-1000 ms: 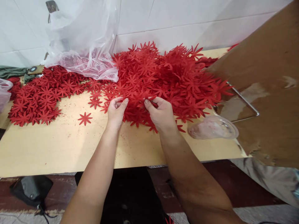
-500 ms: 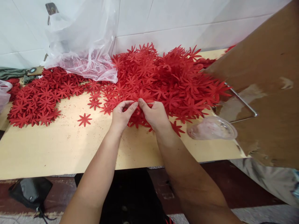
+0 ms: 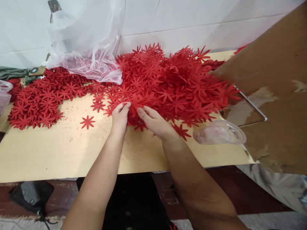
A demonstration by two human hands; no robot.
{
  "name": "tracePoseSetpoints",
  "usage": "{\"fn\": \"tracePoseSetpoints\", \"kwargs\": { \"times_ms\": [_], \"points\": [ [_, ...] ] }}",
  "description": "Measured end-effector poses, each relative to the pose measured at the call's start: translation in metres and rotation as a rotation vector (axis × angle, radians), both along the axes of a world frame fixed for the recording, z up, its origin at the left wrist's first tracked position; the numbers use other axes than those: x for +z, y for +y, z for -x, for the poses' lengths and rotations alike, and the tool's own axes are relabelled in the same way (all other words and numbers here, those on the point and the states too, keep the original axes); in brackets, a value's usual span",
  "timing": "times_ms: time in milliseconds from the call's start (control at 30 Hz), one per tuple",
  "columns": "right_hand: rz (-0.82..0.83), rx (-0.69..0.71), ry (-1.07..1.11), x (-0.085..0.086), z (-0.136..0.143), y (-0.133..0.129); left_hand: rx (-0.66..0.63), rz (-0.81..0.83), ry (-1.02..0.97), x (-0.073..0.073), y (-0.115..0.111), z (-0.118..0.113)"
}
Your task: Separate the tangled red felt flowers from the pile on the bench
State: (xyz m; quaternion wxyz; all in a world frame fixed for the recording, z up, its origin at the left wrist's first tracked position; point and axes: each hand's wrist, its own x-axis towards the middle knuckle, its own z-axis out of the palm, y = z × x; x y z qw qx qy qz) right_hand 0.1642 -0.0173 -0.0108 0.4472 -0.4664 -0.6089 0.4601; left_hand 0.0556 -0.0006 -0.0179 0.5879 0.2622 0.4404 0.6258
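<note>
My left hand (image 3: 120, 115) pinches the left side of a red flower-shaped piece (image 3: 135, 101) at the front of a big heap. On its right side my right hand (image 3: 152, 118) pinches too, thumb against fingers. The held piece blends into the red behind it, so its edges are hard to make out. Behind both hands rises the large loose heap of red flower pieces (image 3: 177, 80). One single red flower (image 3: 87, 122) lies flat on the table to the left of my left hand.
Another pile of darker red flowers (image 3: 43, 99) covers the table's left part. A clear plastic bag (image 3: 88, 60) stands behind. On the right are a clear plastic container (image 3: 220, 132) and a large brown board (image 3: 271, 89). The pale tabletop (image 3: 59, 156) ends in front of me.
My hands have moved apart; they were close together at the fingertips before. My left hand has shifted left, and my right hand slightly left and down. The view has shifted slightly.
</note>
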Motion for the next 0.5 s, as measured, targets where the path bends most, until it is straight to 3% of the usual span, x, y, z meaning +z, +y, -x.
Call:
{"fn": "tracePoseSetpoints", "kwargs": {
  "times_ms": [100,233,500],
  "points": [
    [0.011,0.019,0.046,-0.001,-0.002,0.0,0.062,0.0,-0.09,-0.003,0.002,0.005],
    [0.079,-0.139,0.027,-0.003,-0.007,0.004,0.046,-0.042,-0.05,-0.004,0.003,0.005],
    [0.104,-0.319,0.053,-0.005,-0.011,0.01,0.001,-0.171,0.06,-0.001,-0.002,-0.005]
  ]
}}
